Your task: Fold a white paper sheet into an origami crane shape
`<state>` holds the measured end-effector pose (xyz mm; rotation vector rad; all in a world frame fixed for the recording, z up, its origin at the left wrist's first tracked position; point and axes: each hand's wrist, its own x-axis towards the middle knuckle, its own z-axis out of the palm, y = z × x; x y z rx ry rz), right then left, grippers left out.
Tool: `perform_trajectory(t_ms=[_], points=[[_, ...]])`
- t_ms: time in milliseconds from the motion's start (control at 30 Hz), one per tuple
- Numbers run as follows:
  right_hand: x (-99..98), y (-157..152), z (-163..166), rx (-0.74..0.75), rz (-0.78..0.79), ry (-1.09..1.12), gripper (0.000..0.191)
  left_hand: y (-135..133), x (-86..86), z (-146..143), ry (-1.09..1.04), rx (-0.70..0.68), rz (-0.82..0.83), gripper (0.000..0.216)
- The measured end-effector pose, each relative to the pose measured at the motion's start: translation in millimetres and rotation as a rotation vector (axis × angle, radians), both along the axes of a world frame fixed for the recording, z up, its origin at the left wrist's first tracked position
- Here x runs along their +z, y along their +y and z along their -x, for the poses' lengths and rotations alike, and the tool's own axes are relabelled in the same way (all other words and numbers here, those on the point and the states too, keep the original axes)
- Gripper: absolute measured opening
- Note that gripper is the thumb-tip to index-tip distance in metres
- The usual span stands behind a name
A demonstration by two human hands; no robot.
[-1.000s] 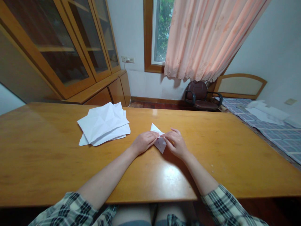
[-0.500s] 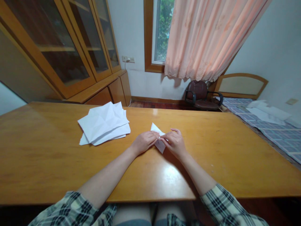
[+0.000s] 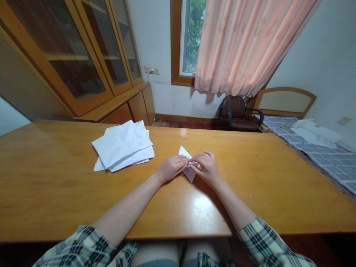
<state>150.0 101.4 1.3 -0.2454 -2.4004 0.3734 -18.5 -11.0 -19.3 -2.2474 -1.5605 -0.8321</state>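
A small piece of folded white paper point(image 3: 190, 173) lies on the wooden table in front of me, one pointed corner facing away and another toward me. From the left, my left hand point(image 3: 172, 167) rests on it, fingers together and fingertips pressing near its middle. My right hand point(image 3: 205, 167) pinches a raised flap at the paper's right side between thumb and fingers. The fingertips of both hands nearly meet over the paper and hide its centre.
A stack of creased white paper sheets point(image 3: 122, 146) lies on the table point(image 3: 66, 193) to the left. Past the far edge are a glass-door cabinet point(image 3: 107, 55), an office chair point(image 3: 236, 111) and a bed point(image 3: 319, 137) with white papers on it.
My right hand's fingers have shifted slightly, and the flap between thumb and fingers shows more. The left hand stays almost in place on the folded paper.
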Motion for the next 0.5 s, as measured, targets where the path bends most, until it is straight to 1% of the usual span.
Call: perform_trajectory(t_ms=[200,333,500], points=[[-4.7,0.0,1.1,-0.014,-0.045,0.064,0.017,0.1,0.8,0.9,-0.029,-0.013,-0.015,0.025],[-5.4,-0.6,0.3,0.0,-0.006,0.111,0.017,0.2,2.5,4.0,-0.063,-0.032,0.002,0.027],[-5.7,1.3,-0.8,0.029,0.036,0.091,0.018,0.3,0.3,6.2,-0.068,-0.035,0.012,0.027]])
